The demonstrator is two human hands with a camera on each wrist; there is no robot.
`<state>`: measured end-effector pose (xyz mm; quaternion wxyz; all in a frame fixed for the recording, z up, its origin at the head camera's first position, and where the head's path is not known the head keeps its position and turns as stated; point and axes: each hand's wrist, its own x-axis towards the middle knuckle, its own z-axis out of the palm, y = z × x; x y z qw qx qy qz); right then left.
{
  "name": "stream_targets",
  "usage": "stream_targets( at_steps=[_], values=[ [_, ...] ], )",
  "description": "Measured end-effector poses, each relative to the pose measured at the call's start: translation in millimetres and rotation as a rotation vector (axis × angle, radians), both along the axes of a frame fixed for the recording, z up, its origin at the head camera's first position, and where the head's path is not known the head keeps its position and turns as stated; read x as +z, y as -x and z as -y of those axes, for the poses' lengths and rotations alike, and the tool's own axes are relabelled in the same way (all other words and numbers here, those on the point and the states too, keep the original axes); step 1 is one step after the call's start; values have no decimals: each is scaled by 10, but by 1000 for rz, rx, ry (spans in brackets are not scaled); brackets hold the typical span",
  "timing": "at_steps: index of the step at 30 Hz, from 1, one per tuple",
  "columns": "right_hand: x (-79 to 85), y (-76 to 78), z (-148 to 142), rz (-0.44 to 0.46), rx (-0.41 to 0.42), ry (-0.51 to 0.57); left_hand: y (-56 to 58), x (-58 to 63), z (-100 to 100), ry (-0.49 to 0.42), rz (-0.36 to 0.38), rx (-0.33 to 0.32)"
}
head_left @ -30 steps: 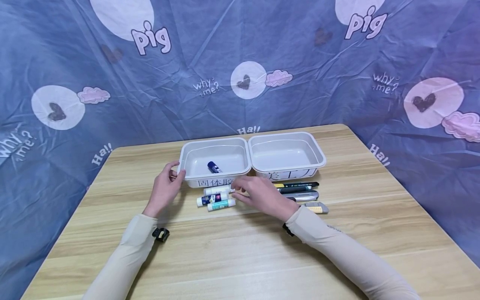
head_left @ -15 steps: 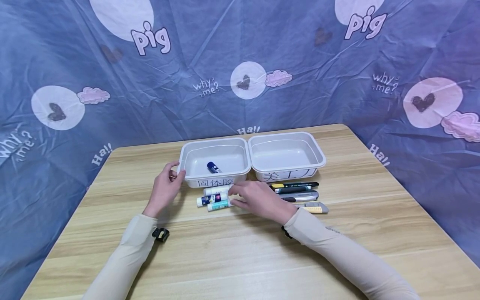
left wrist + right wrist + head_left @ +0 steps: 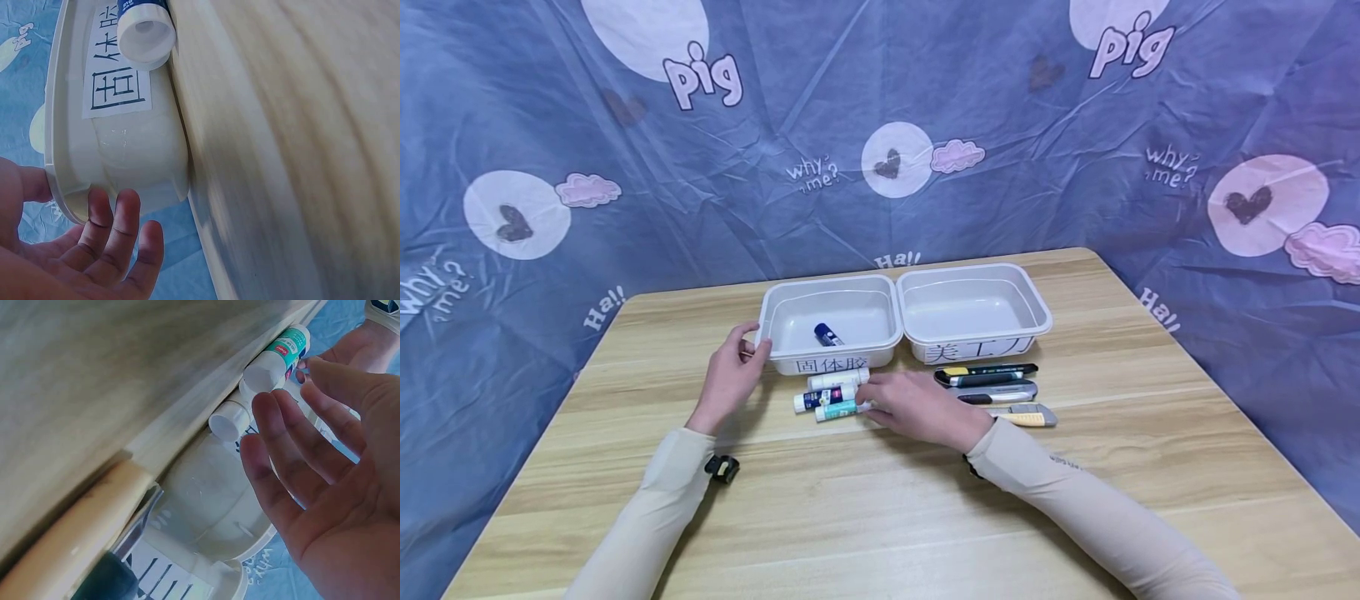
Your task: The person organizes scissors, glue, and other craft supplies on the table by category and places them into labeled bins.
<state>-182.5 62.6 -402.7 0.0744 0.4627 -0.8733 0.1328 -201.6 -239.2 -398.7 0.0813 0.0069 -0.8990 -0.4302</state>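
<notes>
My left hand point(image 3: 733, 379) holds the left end of a white plastic bin point(image 3: 784, 365), its thumb and fingers at the rim. Inside that bin lies a dark blue glue stick point(image 3: 827, 335). Three more glue sticks lie in front of it: a white one point(image 3: 835, 380), a navy one point(image 3: 817, 401) and a teal one point(image 3: 837, 410). My right hand point(image 3: 921, 408) is at the teal stick's right end, thumb and index apart around it. In the right wrist view its fingers point(image 3: 284, 450) are loosely bent, with no grip on the teal glue stick point(image 3: 290, 347) to be seen.
A second white bin point(image 3: 977, 321) stands against the first, on its right. Several utility knives lie before it, among them a black-and-yellow one point(image 3: 996, 370), a silver one point(image 3: 1011, 392) and a yellow-and-grey one point(image 3: 1033, 417). Patterned blue cloth point(image 3: 820, 225) hangs behind the table point(image 3: 880, 517).
The right hand has shifted slightly left and lower, down to the teal glue stick's end, uncovering more of the white glue stick and the knives. The left hand has stayed on the bin.
</notes>
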Motion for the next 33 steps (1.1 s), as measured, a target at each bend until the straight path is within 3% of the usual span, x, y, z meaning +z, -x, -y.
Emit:
stream_targets(
  at_steps=[14,25,33],
  values=[
    [-20,4,-5,19,7,-84,-8,9,-10,3,-1,-1],
    [-35,2,-5,64,12,-80,-7,6,-13,-1,4,-2],
    [-33,3,-5,51,36,-78,-7,17,-23,-3,-3,-2]
  ],
)
